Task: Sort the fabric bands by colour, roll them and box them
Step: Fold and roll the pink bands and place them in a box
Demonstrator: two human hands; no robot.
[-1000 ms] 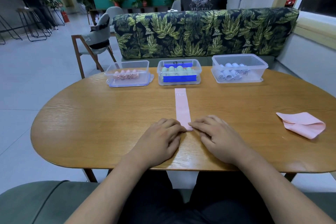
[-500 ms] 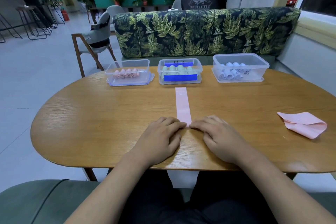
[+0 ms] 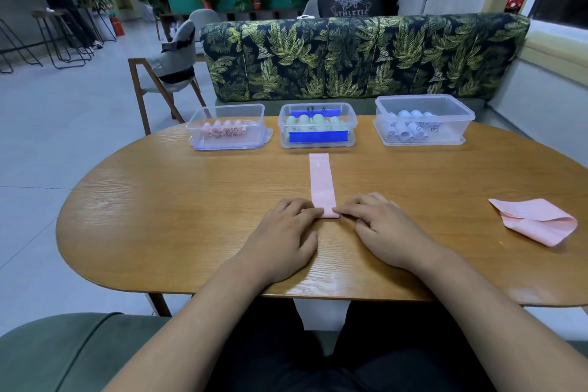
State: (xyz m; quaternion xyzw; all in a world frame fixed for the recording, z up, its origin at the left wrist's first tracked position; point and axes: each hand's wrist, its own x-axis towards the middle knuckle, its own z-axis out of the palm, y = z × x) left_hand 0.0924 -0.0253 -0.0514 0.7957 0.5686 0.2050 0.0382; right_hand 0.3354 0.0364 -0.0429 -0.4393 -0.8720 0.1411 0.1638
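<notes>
Near the front edge of the table point(image 3: 152, 226), the turned-over near end of a pink band point(image 3: 322, 181) is pinched under the bent fingertips of the left hand point(image 3: 283, 239) and right hand point(image 3: 385, 229). The rest is laid flat toward the far edge. Rolling is judged barely begun, and even forward turns are called for next. A second pink band point(image 3: 534, 221) is left folded by the right edge. At the far edge, pink rolls point(image 3: 222, 130) are held in the left box point(image 3: 226, 107), the likely destination.
</notes>
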